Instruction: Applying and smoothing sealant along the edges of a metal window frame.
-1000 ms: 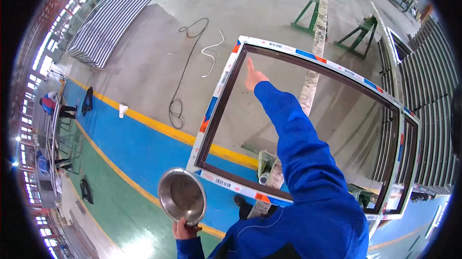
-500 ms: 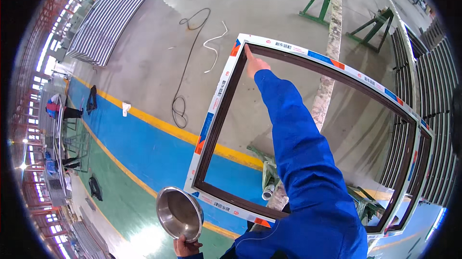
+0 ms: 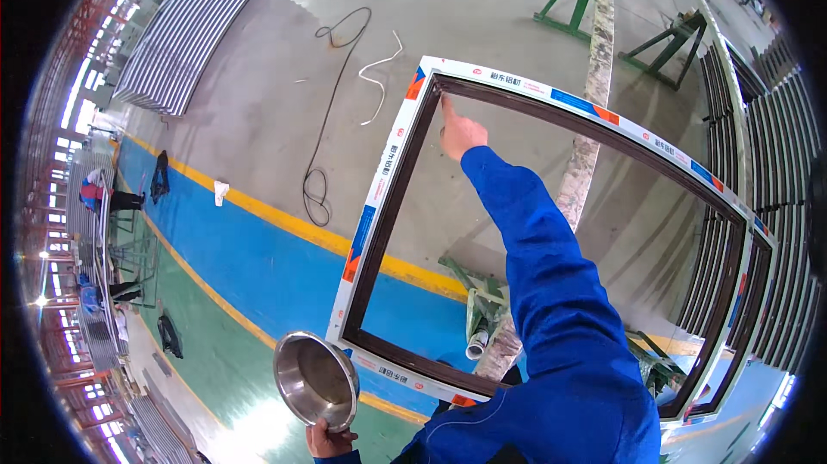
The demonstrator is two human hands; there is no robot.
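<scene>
A round stainless steel bowl [image 3: 317, 380] is in my left hand [image 3: 331, 441], which grips its near rim at the lower middle. The bowl is tilted, and its inside looks greyish. My right arm, in a blue sleeve, reaches across a large rectangular window frame [image 3: 369, 214]. The frame is dark brown inside, with white, blue and orange protective film on its face. My right hand [image 3: 463, 133] is at the far left inner corner, index finger stretched out to the brown profile and the other fingers curled. Nothing shows in this hand.
A long, speckled beam [image 3: 579, 180] passes behind the frame, near green metal stands [image 3: 575, 3]. Stacked profiles [image 3: 780, 205] stand on the right, and more [image 3: 194, 29] lie far left. A black cable [image 3: 332, 111] lies on the floor. People [image 3: 99, 193] work at far left.
My right index fingertip has drawn back slightly from the corner, toward me. The bowl stays in my left hand, and the whole view has shifted a little.
</scene>
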